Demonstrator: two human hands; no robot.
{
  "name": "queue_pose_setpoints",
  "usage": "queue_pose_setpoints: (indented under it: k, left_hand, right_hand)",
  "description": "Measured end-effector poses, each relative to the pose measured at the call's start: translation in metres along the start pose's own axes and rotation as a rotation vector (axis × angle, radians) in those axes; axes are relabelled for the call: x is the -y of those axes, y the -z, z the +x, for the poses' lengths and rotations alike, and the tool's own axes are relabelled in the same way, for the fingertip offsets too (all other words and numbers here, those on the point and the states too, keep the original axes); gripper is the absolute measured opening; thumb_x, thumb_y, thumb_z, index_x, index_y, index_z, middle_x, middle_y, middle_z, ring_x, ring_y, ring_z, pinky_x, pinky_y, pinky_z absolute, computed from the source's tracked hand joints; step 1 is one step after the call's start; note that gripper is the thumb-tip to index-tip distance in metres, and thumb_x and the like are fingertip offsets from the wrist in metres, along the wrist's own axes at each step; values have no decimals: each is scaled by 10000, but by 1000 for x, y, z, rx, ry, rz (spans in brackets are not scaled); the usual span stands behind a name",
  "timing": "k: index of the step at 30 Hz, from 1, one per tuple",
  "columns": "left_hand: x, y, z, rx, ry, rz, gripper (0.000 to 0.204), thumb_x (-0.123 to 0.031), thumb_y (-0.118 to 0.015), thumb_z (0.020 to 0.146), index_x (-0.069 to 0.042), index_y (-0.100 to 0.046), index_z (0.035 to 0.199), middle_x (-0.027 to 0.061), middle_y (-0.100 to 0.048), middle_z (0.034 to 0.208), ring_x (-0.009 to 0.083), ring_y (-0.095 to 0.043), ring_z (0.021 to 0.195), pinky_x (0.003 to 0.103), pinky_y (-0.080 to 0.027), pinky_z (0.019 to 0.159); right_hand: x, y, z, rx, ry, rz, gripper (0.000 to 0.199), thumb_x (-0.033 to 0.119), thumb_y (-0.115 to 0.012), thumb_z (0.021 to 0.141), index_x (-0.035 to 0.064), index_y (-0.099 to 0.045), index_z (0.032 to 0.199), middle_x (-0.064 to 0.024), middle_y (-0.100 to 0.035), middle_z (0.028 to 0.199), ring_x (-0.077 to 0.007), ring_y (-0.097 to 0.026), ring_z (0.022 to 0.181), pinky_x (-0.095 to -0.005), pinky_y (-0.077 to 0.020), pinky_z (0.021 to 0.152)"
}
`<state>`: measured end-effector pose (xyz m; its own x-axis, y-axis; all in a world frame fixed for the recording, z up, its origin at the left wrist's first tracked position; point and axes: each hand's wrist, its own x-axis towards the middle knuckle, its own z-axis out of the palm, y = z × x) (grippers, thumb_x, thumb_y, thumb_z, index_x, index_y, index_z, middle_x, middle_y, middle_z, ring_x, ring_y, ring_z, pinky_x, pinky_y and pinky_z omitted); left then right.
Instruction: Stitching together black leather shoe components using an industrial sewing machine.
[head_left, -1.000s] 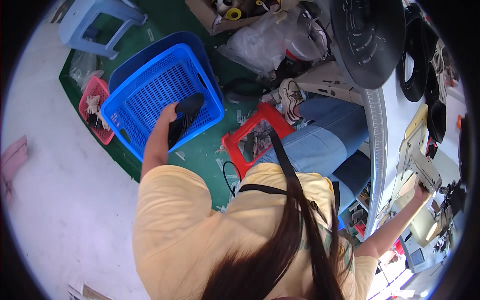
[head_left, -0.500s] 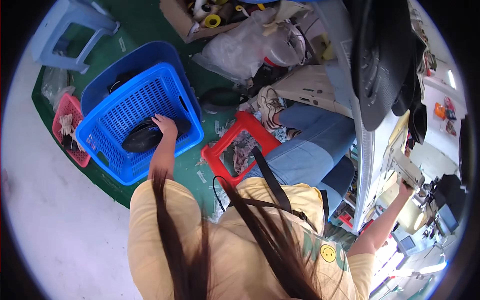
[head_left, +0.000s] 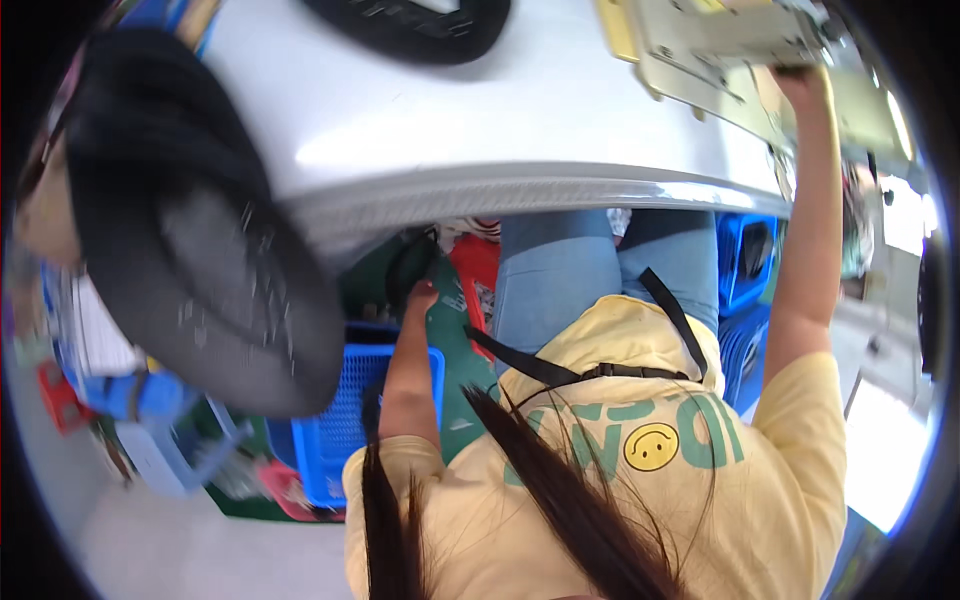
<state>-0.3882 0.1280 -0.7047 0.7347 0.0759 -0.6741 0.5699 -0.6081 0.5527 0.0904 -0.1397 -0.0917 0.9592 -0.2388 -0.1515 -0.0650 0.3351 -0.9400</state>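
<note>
My left hand is low below the table edge, above the blue basket and beside a black curved piece. The hand is small and blurred, and I cannot make out whether its fingers hold anything. On the right, my raised right hand is at the pale sewing machine, its fingers hidden behind the machine's body. A large black brim-shaped piece, smeared by motion, hangs over the table's left end. Another black curved piece lies on the white tabletop.
The blue perforated basket stands on the green floor, partly behind my left arm. A red stool is beside my legs. More blue baskets are below the table to my right. A pale blue stool stands farther left.
My view has swung round to the table. My left hand has left the black piece in the basket and come up out of it. My right hand stays at the machine.
</note>
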Motion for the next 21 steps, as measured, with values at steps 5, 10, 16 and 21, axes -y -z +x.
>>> queue_pose_setpoints:
  k: [5,10,16,21]
  left_hand:
    - [-6,-14,32,-298,-239,122,274,-265,-483,693,-29,-609,753,219,-589,850,357,-558,863,430,-427,756]
    - [-38,-20,3,-255,-454,173,270,-274,-473,723,-42,-612,727,190,-595,818,328,-569,804,428,-433,745]
    - [-269,-15,97,-290,-794,-86,254,-254,-478,721,-36,-607,748,187,-595,828,321,-569,806,421,-432,742]
    - [-444,4,101,-278,-1076,-288,243,-237,-482,719,-31,-603,765,184,-594,836,316,-569,808,415,-432,740]
  right_hand:
    - [21,15,-22,113,46,-6,278,290,-467,855,57,-578,959,-80,-606,941,-230,-580,864,-389,-485,780]
    - [34,25,-17,42,-2,26,276,250,-433,865,46,-567,994,-112,-587,1010,-251,-564,931,-399,-460,834]
    - [5,6,-30,-51,11,60,243,190,-442,846,41,-562,996,-90,-593,974,-225,-557,920,-372,-449,832]
    - [18,11,-33,132,-68,112,267,244,-498,808,28,-570,946,-130,-594,971,-255,-578,879,-362,-461,826]
